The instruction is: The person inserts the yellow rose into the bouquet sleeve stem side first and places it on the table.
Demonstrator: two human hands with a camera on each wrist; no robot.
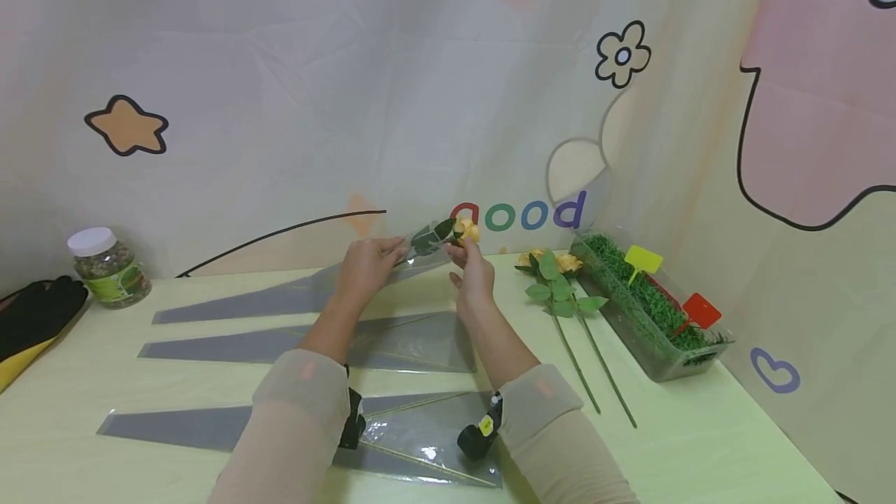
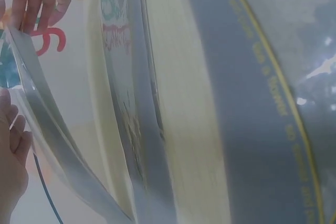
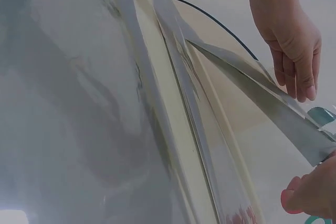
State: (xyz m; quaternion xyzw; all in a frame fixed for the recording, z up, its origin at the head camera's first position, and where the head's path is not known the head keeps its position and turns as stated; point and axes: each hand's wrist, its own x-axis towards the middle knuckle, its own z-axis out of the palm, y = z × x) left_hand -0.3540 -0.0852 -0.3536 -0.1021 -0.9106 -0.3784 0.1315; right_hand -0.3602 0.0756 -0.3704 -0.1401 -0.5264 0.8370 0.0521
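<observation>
My left hand pinches a long tapered flower sleeve, clear with grey borders, around the middle of its length. Near its wide end, the fingers of my right hand pinch the sleeve's edge. A yellow rose with dark green leaves lies in that wide end, its bloom beside the right fingertips. In the left wrist view the raised sleeve slants between both hands. From the right wrist the sleeve also shows, with the left fingers along its upper edge. The rose's lower stem is hidden.
Two more flat sleeves, a middle one and a nearer one, lie below. At right are yellow roses with long stems and a clear box of greenery. A lidded jar and black-and-yellow cloth item stand left.
</observation>
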